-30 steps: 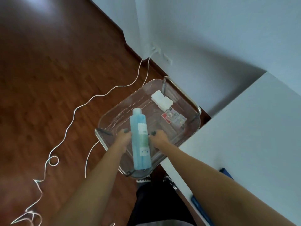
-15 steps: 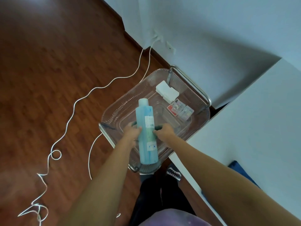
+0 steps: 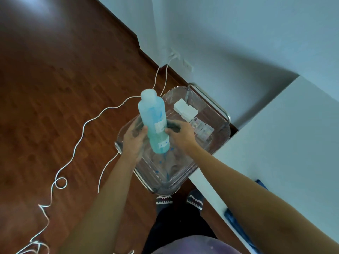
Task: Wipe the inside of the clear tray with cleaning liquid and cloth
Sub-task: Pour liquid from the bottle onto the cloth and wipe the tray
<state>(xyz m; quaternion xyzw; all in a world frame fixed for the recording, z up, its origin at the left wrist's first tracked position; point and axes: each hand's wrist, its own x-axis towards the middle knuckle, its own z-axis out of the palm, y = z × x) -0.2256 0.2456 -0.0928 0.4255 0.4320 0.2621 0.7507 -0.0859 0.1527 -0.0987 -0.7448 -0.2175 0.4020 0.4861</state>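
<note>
Both hands lift a blue bottle over the clear tray.

The left hand [image 3: 134, 142] and right hand [image 3: 180, 133] clasp the bottle of blue liquid [image 3: 155, 123] between them, fingers curled against its sides, a dark cloth [image 3: 172, 125] pinched under the right fingers. The clear tray [image 3: 222, 133] sits below, against the white counter's [image 3: 286, 143] edge; blue drops spot its floor, and white blocks [image 3: 185, 109] lie in its far corner.

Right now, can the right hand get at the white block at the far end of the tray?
Probably yes. The right hand is beside the bottle, and the white block lies just beyond it in the tray, uncovered, with nothing between. It would likely have to let go of the bottle first.
</note>
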